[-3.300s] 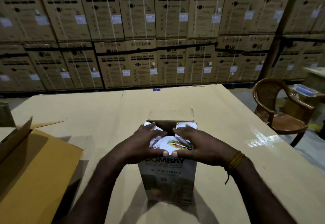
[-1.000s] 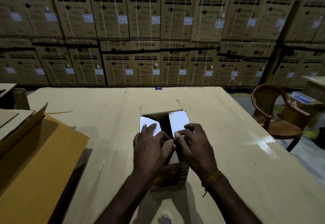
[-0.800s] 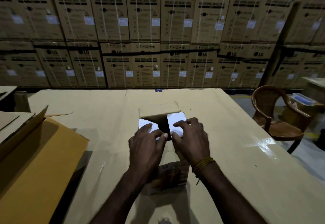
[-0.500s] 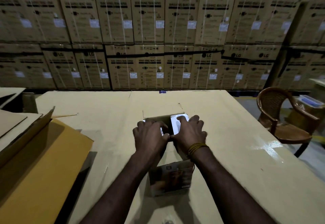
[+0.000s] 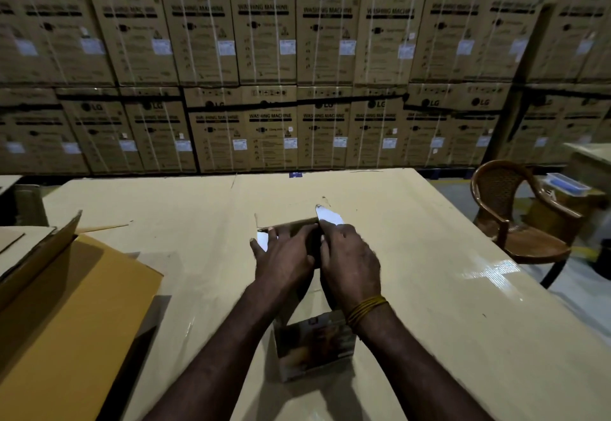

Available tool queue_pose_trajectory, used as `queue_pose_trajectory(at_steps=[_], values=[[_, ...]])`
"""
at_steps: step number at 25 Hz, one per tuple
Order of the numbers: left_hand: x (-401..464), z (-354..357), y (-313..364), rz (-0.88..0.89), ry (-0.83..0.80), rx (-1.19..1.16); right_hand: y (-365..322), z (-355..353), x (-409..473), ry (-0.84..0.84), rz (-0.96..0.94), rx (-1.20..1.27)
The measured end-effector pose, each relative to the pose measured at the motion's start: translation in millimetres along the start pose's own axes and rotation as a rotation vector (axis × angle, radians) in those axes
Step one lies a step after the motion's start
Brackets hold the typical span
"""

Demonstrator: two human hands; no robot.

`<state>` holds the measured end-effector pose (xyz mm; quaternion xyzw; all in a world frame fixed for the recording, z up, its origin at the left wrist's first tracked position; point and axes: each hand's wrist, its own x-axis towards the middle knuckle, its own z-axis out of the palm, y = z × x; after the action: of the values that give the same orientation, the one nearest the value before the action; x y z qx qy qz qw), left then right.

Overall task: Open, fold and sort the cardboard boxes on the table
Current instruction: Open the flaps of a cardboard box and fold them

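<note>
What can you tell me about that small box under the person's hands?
The small box is printed cardboard, standing upright on the table near its front edge. Its top is open: a brown far flap leans away, and two side flaps show white undersides. The left hand presses on the left flap; the right hand covers most of the right flap. The print on its near face is too dim to read.

Small printed carton [image 5: 315, 343] lies on the table, white far-end flaps [image 5: 329, 216] spread open.
</note>
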<state>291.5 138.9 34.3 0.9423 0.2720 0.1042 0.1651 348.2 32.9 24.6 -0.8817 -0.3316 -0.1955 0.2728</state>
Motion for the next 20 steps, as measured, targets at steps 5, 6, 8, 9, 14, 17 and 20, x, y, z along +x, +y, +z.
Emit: queue_pose_trajectory(at_steps=[5, 6, 8, 9, 14, 17, 20], values=[[8, 4, 1, 0.004, 0.001, 0.066, 13, -6, 5, 0.107, -0.040, 0.096], [9, 4, 0, 0.008, 0.010, 0.071, 15, -4, 5, 0.120, -0.050, 0.071], [11, 5, 0, 0.012, 0.008, 0.075, 18, 0, 6, 0.158, -0.052, 0.004], [11, 5, 0, 0.013, 0.004, 0.076, 19, 1, 6, 0.172, -0.041, -0.025], [11, 4, -7, 0.043, 0.051, 0.010, 23, 0, 11, 0.215, -0.021, -0.150], [8, 3, -9, 0.066, 0.082, -0.029, 30, 5, 10, 0.199, 0.014, -0.258], [4, 2, -10, 0.082, 0.129, -0.071, 30, 11, 11, 0.136, 0.050, -0.347]])
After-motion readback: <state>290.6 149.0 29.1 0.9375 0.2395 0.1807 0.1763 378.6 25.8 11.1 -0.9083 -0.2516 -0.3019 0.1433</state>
